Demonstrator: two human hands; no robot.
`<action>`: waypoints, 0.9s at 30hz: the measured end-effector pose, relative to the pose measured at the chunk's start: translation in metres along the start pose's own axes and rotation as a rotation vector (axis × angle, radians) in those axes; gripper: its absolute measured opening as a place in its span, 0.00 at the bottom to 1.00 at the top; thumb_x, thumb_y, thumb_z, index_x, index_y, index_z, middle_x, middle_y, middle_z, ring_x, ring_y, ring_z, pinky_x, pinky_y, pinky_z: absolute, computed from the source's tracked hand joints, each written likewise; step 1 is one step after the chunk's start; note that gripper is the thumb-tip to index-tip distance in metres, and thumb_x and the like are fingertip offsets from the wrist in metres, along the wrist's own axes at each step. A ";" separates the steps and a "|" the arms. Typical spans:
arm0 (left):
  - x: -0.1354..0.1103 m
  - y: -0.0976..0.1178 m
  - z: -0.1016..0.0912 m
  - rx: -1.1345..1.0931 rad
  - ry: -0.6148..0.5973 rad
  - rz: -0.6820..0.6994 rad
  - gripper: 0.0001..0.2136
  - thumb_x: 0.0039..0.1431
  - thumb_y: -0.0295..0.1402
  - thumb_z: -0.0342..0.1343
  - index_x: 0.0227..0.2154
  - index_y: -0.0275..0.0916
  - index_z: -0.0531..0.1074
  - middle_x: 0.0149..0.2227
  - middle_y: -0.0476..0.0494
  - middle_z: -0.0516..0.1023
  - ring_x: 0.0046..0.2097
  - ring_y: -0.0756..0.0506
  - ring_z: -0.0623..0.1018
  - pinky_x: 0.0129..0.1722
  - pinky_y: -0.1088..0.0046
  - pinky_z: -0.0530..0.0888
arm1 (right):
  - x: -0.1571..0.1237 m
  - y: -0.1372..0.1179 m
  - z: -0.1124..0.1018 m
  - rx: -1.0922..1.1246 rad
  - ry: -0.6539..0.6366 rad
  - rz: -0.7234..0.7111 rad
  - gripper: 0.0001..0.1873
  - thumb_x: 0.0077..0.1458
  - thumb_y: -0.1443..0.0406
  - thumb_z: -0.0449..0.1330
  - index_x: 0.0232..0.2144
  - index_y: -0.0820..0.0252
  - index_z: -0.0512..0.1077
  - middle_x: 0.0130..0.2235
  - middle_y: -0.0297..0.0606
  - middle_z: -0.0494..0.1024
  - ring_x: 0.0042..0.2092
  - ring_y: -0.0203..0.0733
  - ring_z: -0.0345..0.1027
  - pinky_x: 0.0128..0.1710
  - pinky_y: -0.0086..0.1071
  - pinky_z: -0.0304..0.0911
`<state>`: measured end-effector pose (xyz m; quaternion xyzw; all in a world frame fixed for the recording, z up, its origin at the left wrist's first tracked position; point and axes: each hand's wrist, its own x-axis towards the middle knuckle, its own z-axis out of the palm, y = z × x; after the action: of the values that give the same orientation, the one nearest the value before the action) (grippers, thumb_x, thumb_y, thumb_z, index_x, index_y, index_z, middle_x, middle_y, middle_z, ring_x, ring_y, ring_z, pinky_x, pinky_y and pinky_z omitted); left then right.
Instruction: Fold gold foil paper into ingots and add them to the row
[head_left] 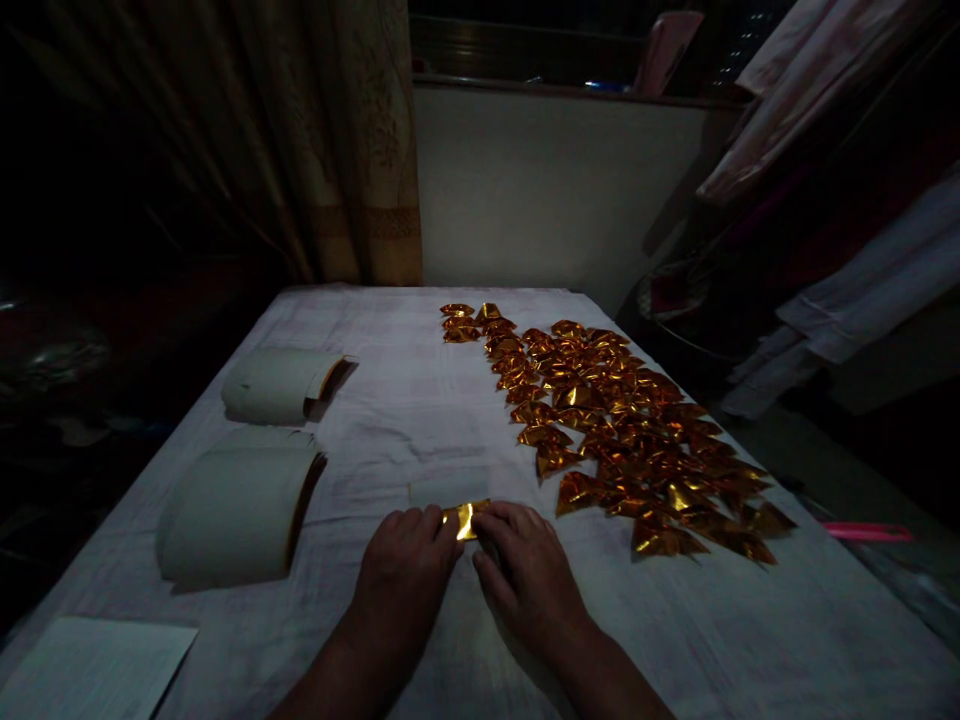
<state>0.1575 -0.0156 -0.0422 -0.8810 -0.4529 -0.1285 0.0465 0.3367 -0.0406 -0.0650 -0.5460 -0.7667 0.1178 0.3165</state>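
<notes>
Between my two hands, low in the middle of the head view, is a small shiny strip of gold foil paper. My left hand has its fingers closed on the strip's left end. At the other end, my right hand pinches the foil with thumb and fingers. Just behind the foil lies a pale flat piece of paper on the cloth. To the right spreads a big group of folded gold foil pieces, pointed at their ends.
Two curved stacks of pale sheets with gold undersides stand on the left. A white flat sheet lies at the near left corner. The table has a pale checked cloth; a curtain hangs behind, clothes at right.
</notes>
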 end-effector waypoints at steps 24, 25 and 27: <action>-0.035 -0.006 0.005 -0.145 0.186 0.092 0.13 0.68 0.25 0.46 0.48 0.36 0.74 0.46 0.39 0.79 0.46 0.43 0.79 0.47 0.61 0.80 | 0.004 0.009 -0.003 -0.006 -0.047 -0.076 0.08 0.62 0.67 0.62 0.42 0.51 0.78 0.41 0.37 0.78 0.43 0.43 0.68 0.43 0.38 0.60; -0.034 -0.006 0.005 -0.155 0.180 0.089 0.13 0.68 0.25 0.47 0.48 0.36 0.74 0.46 0.39 0.79 0.47 0.42 0.79 0.48 0.60 0.79 | 0.004 0.011 -0.002 -0.012 -0.044 -0.067 0.08 0.61 0.67 0.62 0.42 0.51 0.78 0.41 0.37 0.78 0.44 0.43 0.68 0.44 0.38 0.60; -0.033 -0.007 0.004 -0.177 0.169 0.083 0.12 0.68 0.26 0.47 0.48 0.36 0.74 0.46 0.39 0.79 0.48 0.42 0.79 0.49 0.59 0.79 | 0.005 0.013 -0.001 -0.023 -0.033 -0.054 0.07 0.61 0.68 0.62 0.40 0.52 0.78 0.42 0.37 0.78 0.44 0.43 0.68 0.44 0.38 0.59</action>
<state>0.1342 -0.0369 -0.0551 -0.8857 -0.3972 -0.2400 0.0118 0.3461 -0.0317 -0.0693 -0.5268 -0.7876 0.1094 0.3004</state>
